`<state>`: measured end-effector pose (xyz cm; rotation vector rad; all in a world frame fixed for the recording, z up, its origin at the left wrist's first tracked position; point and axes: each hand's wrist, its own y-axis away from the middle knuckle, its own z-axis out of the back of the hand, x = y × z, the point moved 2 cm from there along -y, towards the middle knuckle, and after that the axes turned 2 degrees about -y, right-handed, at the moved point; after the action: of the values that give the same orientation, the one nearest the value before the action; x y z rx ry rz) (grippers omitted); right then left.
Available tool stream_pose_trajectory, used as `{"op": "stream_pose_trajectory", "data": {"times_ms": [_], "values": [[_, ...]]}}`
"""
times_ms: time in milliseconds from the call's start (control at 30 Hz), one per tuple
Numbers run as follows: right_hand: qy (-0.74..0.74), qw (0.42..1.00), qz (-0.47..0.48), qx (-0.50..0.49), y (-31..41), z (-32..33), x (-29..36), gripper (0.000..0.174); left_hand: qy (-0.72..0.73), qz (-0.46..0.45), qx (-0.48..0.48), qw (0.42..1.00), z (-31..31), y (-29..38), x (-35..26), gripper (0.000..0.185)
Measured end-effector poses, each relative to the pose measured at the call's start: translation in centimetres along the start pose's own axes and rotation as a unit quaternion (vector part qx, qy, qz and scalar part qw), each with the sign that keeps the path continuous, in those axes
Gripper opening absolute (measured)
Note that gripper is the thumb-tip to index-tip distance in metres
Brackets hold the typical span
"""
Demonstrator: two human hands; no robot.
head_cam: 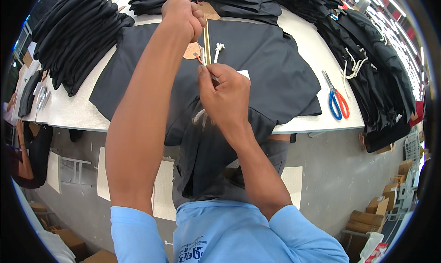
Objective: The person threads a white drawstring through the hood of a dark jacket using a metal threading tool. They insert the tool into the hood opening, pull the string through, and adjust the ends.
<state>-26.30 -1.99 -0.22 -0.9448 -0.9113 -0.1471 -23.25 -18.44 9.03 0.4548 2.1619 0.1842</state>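
A dark garment point(255, 52) lies spread across the table before me, with a brass-toned zip point(207, 39) up its middle. Part of it hangs over the front edge onto my lap. My right hand point(225, 90) pinches a thin whitish cord point(203, 54) between thumb and forefinger beside the zip. Just above those fingertips is a brown card tag point(192, 51) with an orange string. My left hand point(184, 16) is curled above the garment's far end; what its fingers enclose is hidden. A knotted white drawcord point(219, 48) lies right of the zip.
Blue-and-red-handled scissors point(336, 97) rest at the table's right. Stacked dark garments point(75, 35) stand on the left, with more point(241, 1) along the back. Others with white cords point(375, 80) hang over the right edge. Another person's arm point(26, 152) shows at far left.
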Motion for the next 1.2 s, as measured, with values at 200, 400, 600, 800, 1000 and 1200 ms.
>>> {"op": "stream_pose_trajectory", "data": {"times_ms": [200,400,600,800,1000,1200], "values": [[0.042,0.999,0.011,0.014,-0.6,0.2,-0.3,0.023,0.041,-0.008,-0.110,0.993,0.0,-1.3,0.7,0.020],[0.035,0.999,0.007,0.009,0.1,-0.5,-1.1,0.027,0.047,0.018,-0.156,0.986,1.0,-3.2,0.8,0.018],[0.057,0.997,-0.017,0.038,0.6,-0.5,-1.0,0.030,0.052,0.048,-0.179,0.981,1.9,-5.6,0.7,0.023],[0.058,0.997,-0.032,0.051,0.8,-0.3,-0.9,0.031,0.072,0.059,-0.178,0.980,2.0,-6.5,0.8,0.028],[0.053,0.998,-0.009,0.043,1.4,-0.1,-1.4,0.024,0.049,0.064,-0.151,0.985,2.8,-7.5,0.2,0.029],[-0.048,0.996,-0.037,0.072,0.6,2.0,-0.1,0.017,-0.228,-0.129,0.025,0.965,5.0,-4.8,-1.9,0.021]]}}
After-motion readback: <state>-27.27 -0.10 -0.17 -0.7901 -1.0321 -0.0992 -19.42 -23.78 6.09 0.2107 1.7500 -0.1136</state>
